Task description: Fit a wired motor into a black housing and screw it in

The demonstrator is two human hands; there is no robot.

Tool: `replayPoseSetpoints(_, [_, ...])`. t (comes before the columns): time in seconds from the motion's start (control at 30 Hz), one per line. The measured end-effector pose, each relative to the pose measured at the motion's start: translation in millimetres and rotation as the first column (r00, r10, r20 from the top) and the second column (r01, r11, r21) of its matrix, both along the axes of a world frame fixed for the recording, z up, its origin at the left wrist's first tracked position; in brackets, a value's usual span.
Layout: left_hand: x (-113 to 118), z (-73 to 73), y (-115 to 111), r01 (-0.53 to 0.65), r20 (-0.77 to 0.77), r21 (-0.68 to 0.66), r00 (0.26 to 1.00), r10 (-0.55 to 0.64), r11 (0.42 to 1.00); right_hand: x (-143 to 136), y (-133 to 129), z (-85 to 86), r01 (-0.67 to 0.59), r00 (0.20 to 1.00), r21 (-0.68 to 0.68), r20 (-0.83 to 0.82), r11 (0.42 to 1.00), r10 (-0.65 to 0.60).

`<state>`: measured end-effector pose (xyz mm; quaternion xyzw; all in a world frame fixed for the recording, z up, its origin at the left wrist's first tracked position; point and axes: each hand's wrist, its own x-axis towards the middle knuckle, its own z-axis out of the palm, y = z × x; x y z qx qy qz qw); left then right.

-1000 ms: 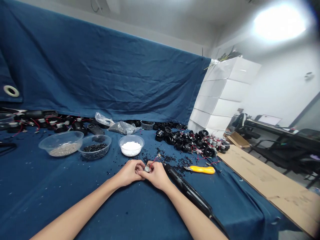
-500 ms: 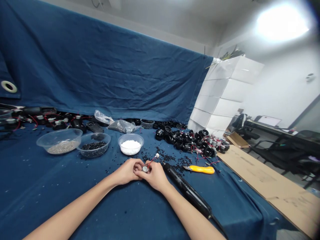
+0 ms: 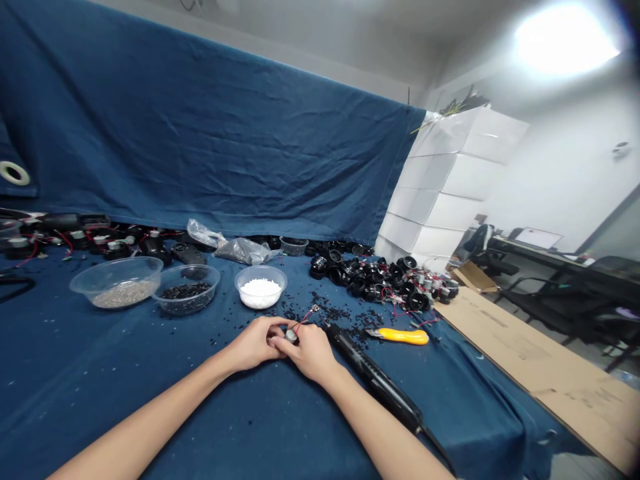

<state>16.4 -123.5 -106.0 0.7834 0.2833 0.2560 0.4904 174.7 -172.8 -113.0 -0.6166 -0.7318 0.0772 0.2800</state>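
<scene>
Both hands meet over the cloth in the middle of the view. A small silvery motor point(image 3: 291, 336) is pinched between them, its round end facing me. My right hand point(image 3: 312, 352) is closed on it, thumb along its near side. My left hand point(image 3: 256, 344) curls around from the other side with fingers against it, partly hidden. Thin red and dark wires rise from the motor to a small white connector point(image 3: 315, 309). To the right of my right hand lies a black electric screwdriver point(image 3: 375, 375) with a cord.
Bowls hold silver screws point(image 3: 127, 293), black screws point(image 3: 186, 291) and white small parts point(image 3: 261, 291). Tiny black pieces point(image 3: 330, 312) are scattered beyond my hands. A yellow utility knife point(image 3: 403, 336) lies at right, before a heap of black round housings point(image 3: 370, 279). White boxes point(image 3: 435, 193) stand behind.
The motor has turned slightly in my fingers, and its wires lean a little differently. The hands stay in nearly the same spot.
</scene>
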Motion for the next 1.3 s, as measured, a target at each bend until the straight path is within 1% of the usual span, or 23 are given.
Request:
replayPoseSetpoints(0.23, [0.3,-2.0,1.4,-0.004,-0.028,0.013,1.000,0.005,1.000,0.2,0.0,0.8,0.018,0.998,0.007,0.064,1.000,-0.019])
replayPoseSetpoints(0.43, [-0.9,-3.6,3.6,-0.006,-0.056,0.036,0.998,0.008,0.999,-0.1,-0.3,0.3,0.010,0.996,0.009,0.091,1.000,-0.011])
replayPoseSetpoints(0.6, [-0.3,-5.4,4.5,-0.008,-0.048,0.029,0.999,0.009,1.000,0.4,0.1,0.3,0.025,0.995,0.014,0.096,1.000,-0.027])
replayPoseSetpoints(0.8, [0.4,-3.3,3.3,-0.015,-0.042,0.009,0.999,0.016,1.000,0.3,-1.1,0.9,0.046,0.994,0.022,0.097,0.999,-0.048])
replayPoseSetpoints(1.03, [-0.5,-3.3,3.5,-0.012,-0.052,0.016,0.999,0.013,1.000,0.2,-1.2,-1.1,0.036,0.994,0.015,0.103,0.999,-0.037])
replayPoseSetpoints(1.3, [-0.6,-2.7,4.7,-0.010,-0.064,0.017,0.998,0.011,1.000,-1.0,-1.5,0.7,0.030,0.994,0.011,0.108,0.999,-0.031])
